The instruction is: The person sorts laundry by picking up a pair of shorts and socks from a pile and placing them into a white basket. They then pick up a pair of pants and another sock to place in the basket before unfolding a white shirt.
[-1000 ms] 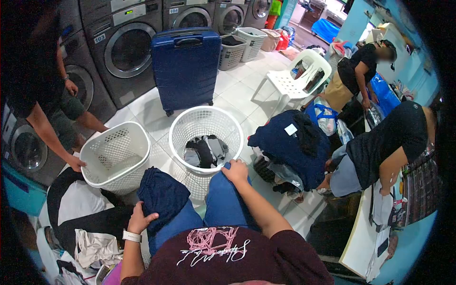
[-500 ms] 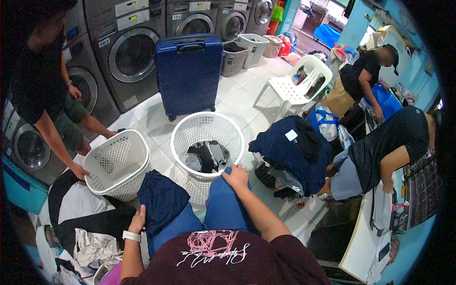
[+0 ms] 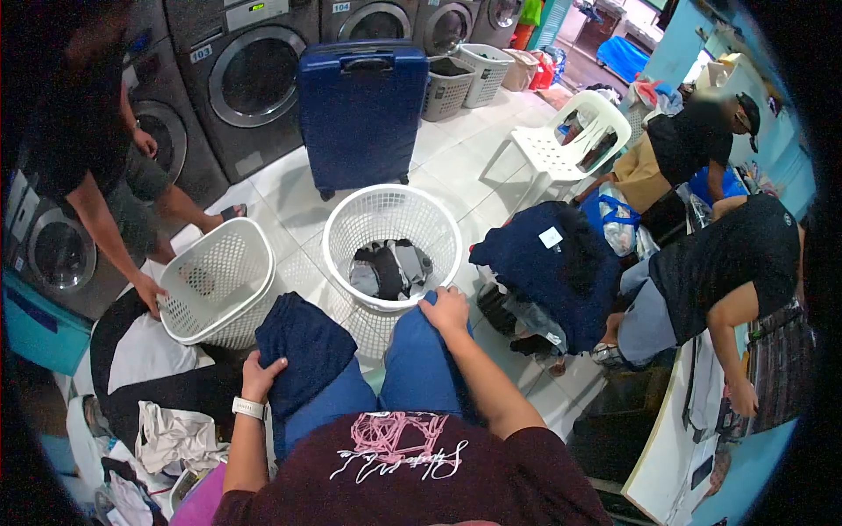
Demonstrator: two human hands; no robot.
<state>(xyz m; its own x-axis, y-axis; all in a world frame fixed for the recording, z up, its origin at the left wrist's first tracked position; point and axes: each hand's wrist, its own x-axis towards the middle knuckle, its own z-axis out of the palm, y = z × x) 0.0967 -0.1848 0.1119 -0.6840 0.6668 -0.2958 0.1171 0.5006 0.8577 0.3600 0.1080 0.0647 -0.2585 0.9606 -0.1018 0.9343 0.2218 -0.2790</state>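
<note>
Now the left hand [image 3: 261, 375] has slid back onto the navy garment [image 3: 305, 346] on the left thigh, grip pinching its edge; right hand [image 3: 445, 309] rests spread on the knee (by the round basket [image 3: 386, 213])

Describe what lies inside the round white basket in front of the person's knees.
Inside the round white basket lies a small heap of black and grey clothes. Anything beneath that heap is covered.
</note>
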